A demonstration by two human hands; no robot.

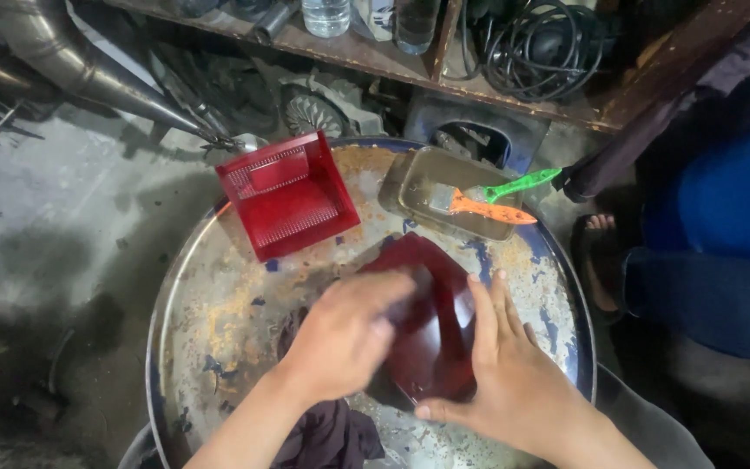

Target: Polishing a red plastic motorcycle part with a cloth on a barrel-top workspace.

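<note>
A dark red, glossy plastic cover [431, 334] lies on the rusty round drum top [219, 313]. My right hand [505, 369] rests flat against its right edge, thumb under the near edge, steadying it. My left hand [349, 334] is blurred on the cover's left side, with fingers curled; whether it holds something is hard to tell. A dark cloth [327, 434] lies under my left wrist at the drum's near edge.
A red slotted plastic tray [288, 195] sits at the back of the drum. Beside it stands a murky metal pan [440, 191] with a brush [488, 200], orange and green handled. A seated person in blue [713, 226] is at right. A shelf with bottles and cables [531, 43] runs behind.
</note>
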